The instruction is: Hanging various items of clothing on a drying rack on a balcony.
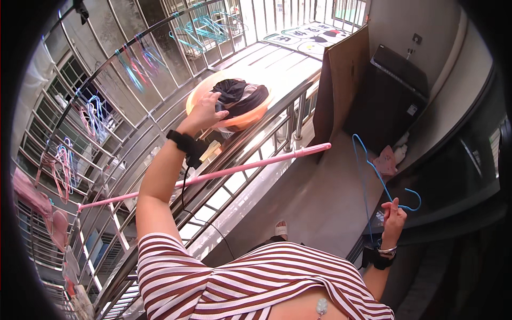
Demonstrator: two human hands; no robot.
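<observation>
My left hand (205, 113) reaches over the near left rim of an orange plastic basin (250, 118). Its thumb and fingers are apart beside the dark clothes (234, 92) heaped in the basin, some of them with a lighter patch. Whether the fingertips touch the cloth is hard to tell. Low on the right, my right hand (393, 221) is closed round a thin blue clothes hanger (373, 168) near its hook. The hanger is tilted, with nothing hung on it.
A pink pole (240, 168) slants across the railing, passing behind my left arm. Several hangers (205, 29) hang along the barred window on the left. A cardboard sheet (341, 80) stands beside a black washing machine (392, 96). A pink bag (385, 161) lies on the floor.
</observation>
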